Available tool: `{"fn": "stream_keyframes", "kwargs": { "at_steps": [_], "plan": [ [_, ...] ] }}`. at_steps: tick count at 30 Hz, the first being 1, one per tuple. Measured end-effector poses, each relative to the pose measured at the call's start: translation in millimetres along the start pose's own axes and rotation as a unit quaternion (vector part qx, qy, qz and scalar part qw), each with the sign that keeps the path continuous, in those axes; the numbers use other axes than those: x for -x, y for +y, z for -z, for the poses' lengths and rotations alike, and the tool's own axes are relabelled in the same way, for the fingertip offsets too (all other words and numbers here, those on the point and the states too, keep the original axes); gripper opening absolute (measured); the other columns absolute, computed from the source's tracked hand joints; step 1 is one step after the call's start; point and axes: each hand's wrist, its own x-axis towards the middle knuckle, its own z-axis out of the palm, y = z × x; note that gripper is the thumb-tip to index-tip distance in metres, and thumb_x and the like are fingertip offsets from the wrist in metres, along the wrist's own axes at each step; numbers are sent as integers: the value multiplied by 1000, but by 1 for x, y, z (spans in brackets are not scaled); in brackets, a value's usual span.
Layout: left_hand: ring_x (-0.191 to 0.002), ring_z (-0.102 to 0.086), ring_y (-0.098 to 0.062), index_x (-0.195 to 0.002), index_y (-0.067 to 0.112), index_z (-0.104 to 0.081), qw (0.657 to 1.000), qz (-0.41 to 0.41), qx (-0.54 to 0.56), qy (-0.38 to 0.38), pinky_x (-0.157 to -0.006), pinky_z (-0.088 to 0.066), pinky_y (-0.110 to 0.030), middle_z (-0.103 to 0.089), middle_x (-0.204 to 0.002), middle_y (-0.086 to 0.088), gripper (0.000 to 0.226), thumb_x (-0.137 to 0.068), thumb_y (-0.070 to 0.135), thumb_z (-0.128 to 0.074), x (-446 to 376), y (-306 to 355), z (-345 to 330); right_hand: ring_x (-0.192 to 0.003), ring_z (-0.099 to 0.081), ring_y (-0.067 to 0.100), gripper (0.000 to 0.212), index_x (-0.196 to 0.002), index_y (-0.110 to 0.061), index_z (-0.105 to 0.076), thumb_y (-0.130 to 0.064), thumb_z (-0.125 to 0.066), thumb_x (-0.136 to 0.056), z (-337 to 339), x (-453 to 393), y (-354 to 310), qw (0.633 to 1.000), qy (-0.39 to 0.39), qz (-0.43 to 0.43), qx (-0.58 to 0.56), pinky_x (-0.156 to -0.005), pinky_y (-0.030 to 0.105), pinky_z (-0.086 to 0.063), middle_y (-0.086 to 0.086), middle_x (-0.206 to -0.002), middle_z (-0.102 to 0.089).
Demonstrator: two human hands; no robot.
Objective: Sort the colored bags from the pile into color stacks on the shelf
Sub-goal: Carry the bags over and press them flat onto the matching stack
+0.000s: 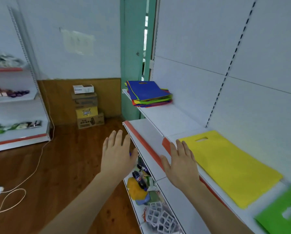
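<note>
Pile of bags (149, 94): lay at the far left end of the white shelf (171, 119), close to the back panel; a blue bag with a cut-out handle was on top, and edges of red, yellow, green and purple bags showed beneath it.
Yellow bag (229, 164): lay flat by itself on the shelf, well apart from the pile, its handle slot towards the back panel.
Green bag (281, 215): lay flat on the shelf just beyond the yellow bag, at the lower right edge of view and partly cut off.
Left hand (118, 156): was held out in front of the shelf edge, palm down, fingers straight and slightly spread, holding nothing.
Right hand (182, 163): was over the front edge of the shelf just beside the yellow bag's near corner, fingers straight, holding nothing; whether it touched the bag could not be told.
Lower shelf (160, 215): held bottles, a yellow packet and white lattice-like items, blurred.
Cardboard boxes (88, 107): were stacked on the wooden floor against the wall.
Cable (28, 176): trailed in loops across the floor.
Far-left shelving (18, 132): carried blurred goods on several levels.
</note>
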Motion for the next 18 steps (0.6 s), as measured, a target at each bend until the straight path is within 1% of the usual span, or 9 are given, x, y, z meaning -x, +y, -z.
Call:
{"fn": "stream_keyframes", "kwargs": {
  "at_steps": [2, 5, 9, 11, 15, 18],
  "plan": [
    [-162, -9, -29, -163, 28, -32, 1000, 1, 2, 2, -130, -8, -49, -22, -173, -5, 68, -105, 64, -31, -34, -20, -9, -158, -24, 36, 76, -159, -12, -41, -63, -27, -104, -13, -35, -13, 1000, 3, -6, -2, -125, 53, -28, 16, -167, -34],
    [-162, -10, -29, -162, 28, -34, 1000, -12, -3, 3, -129, -7, -48, -25, -173, -6, 67, -105, 64, -31, -82, -50, -18, -159, -20, 35, 77, -162, -12, -37, -64, -27, -105, -26, -88, -33, 1000, 4, -23, 5, -126, 53, -27, 16, -170, -31],
    [-162, -11, -29, -163, 28, -34, 1000, -20, -19, 6, -126, -2, -45, -25, -173, -6, 68, -105, 65, -29, -153, -89, -27, -160, -20, 34, 89, -163, -14, -35, -70, -8, -100, -45, -148, -64, 999, 10, -47, -6, -127, 53, -27, 15, -171, -29],
    [-162, -11, -30, -162, 29, -34, 1000, -26, -9, -1, -127, -4, -46, -25, -173, -6, 67, -105, 64, -30, -183, -100, -36, -161, -16, 32, 91, -164, -15, -32, -72, -4, -98, -56, -173, -72, 999, 2, -52, -1, -129, 52, -24, 13, -172, -25],
    [-162, -10, -30, -162, 28, -34, 999, -45, 10, -14, -130, -9, -49, -23, -173, -6, 68, -105, 64, -28, -237, -117, -61, -162, -12, 31, 80, -165, -17, -29, -67, -17, -104, -73, -228, -81, 997, -3, -71, 5, -130, 50, -21, 12, -174, -21],
    [-162, -10, -30, -162, 28, -34, 998, -58, 14, -18, -130, -11, -49, -23, -173, -6, 68, -105, 64, -26, -284, -130, -85, -162, -12, 31, 77, -165, -15, -29, -64, -25, -106, -89, -277, -85, 997, -2, -79, 9, -129, 49, -19, 12, -173, -22]
  ]
}}
